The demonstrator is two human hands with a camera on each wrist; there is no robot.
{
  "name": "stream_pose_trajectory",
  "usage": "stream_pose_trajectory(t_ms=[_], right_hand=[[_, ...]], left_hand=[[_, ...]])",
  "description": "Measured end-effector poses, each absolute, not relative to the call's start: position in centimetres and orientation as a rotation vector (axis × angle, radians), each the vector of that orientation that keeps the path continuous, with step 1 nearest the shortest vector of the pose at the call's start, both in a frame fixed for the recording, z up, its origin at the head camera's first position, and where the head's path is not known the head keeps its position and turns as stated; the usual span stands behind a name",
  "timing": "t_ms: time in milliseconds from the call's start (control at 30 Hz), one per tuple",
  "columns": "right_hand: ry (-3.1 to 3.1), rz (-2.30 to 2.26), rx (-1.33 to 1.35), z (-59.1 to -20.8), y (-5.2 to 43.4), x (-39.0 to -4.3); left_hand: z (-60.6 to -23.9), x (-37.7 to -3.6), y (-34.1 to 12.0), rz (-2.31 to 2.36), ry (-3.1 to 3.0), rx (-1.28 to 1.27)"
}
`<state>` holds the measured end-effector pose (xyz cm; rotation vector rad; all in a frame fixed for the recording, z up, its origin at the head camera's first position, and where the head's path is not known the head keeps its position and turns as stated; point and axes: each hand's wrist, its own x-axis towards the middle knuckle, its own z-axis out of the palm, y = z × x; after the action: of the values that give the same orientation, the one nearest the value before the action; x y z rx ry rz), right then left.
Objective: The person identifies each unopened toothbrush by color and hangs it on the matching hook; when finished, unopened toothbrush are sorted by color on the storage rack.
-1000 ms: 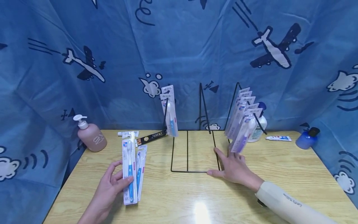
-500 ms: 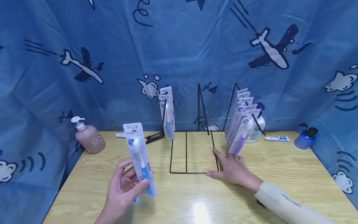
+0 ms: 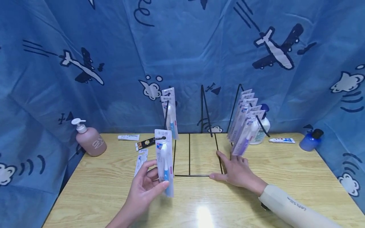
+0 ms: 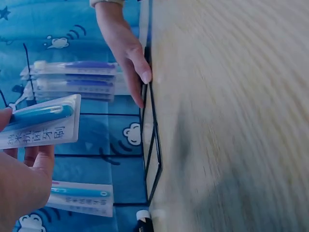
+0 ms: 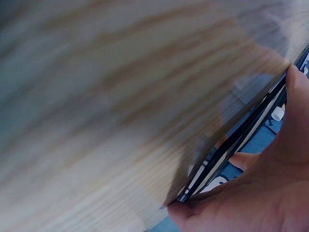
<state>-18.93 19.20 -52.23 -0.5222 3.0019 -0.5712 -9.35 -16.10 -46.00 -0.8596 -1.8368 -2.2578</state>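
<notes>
one toothbrush pack [image 3: 165,161] upright, pinched in left hand [image 3: 145,186], right hand [image 3: 236,171] flat on table

The head camera is looking forward and down over the pale wooden surface [image 3: 256,196]. Both wrist cameras are skimming close along it, sharing the thin black wire rack [image 3: 196,152] [image 4: 152,145] [image 5: 227,154].

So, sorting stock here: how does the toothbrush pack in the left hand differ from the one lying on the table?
The held pack stands upright in the left hand; the table pack lies flat, untouched. The held pack sits nearer the wire rack; the table pack lies farther left. Both are carded blue-handled toothbrushes.
</notes>
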Motion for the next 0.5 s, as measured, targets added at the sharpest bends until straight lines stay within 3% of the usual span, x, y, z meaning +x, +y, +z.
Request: stream_pose_trajectory(t_ms=[500], right_hand=[[2.990,-0.574,-0.503,-52.0,19.2,-18.9]], left_hand=[[-47.0,-15.1,-15.1,-2.217,-1.949,-0.541]])
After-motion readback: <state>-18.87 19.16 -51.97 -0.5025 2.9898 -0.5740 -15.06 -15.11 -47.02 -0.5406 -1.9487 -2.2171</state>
